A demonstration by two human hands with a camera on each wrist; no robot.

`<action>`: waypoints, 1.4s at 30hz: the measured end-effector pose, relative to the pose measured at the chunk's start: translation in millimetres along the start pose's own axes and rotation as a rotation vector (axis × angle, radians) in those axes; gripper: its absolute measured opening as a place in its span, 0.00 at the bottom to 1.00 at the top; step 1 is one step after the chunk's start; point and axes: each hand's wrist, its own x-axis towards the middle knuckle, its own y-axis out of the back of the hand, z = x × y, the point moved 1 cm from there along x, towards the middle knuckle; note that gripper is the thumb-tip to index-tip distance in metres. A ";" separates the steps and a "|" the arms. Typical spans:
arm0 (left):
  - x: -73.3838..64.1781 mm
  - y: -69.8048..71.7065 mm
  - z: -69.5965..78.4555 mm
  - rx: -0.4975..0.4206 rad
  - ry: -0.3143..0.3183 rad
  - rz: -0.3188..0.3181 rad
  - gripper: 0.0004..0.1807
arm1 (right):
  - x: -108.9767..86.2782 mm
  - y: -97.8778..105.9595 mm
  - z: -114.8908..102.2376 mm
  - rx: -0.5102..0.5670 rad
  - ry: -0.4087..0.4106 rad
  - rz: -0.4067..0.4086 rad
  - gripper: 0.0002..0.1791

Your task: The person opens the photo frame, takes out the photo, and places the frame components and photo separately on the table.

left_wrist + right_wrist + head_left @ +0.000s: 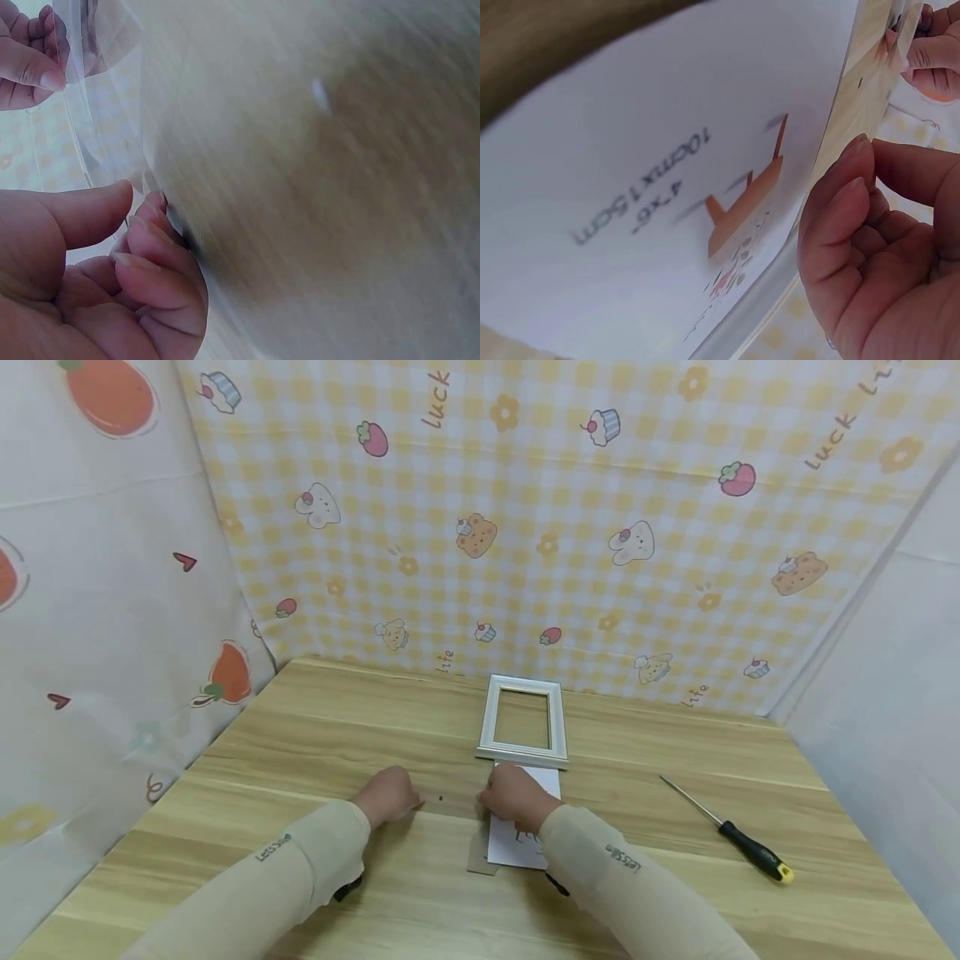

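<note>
Between my two hands stretches a clear plastic sheet (105,112), barely visible from the head view. My left hand (386,795) pinches one edge of it between thumb and fingers. At the opposite edge, my right hand (517,795) pinches it with thumb and forefinger. Beneath the right hand lies a white printed card (517,857), marked 10cmx15cm and 4"x6" in the right wrist view, with an orange picture. A grey-brown board (481,860) shows partly from under the card. The forearm and hand hide part of the card.
A silver-white picture frame (487,718) lies just beyond the card, its opening showing the wooden table (375,710). To the right lies a screwdriver (753,850) with a black and yellow handle. A tiny dark speck (440,798) appears between the hands. Patterned cloth hangs behind.
</note>
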 end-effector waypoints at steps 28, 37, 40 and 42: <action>-10.2 10.1 0.8 -0.018 0.059 0.004 0.23 | 15.0 -9.0 -13.0 -0.217 0.038 0.012 0.27; -9.3 6.2 -0.4 0.029 0.029 0.030 0.23 | 14.4 -12.1 -16.5 -0.279 0.006 0.032 0.25; -7.2 4.7 -1.0 0.027 0.024 0.040 0.23 | 14.5 -11.9 -17.0 -0.272 0.018 0.044 0.24; -5.8 3.9 -1.2 0.024 0.021 0.041 0.23 | 14.5 -11.4 -17.4 -0.275 0.026 0.049 0.23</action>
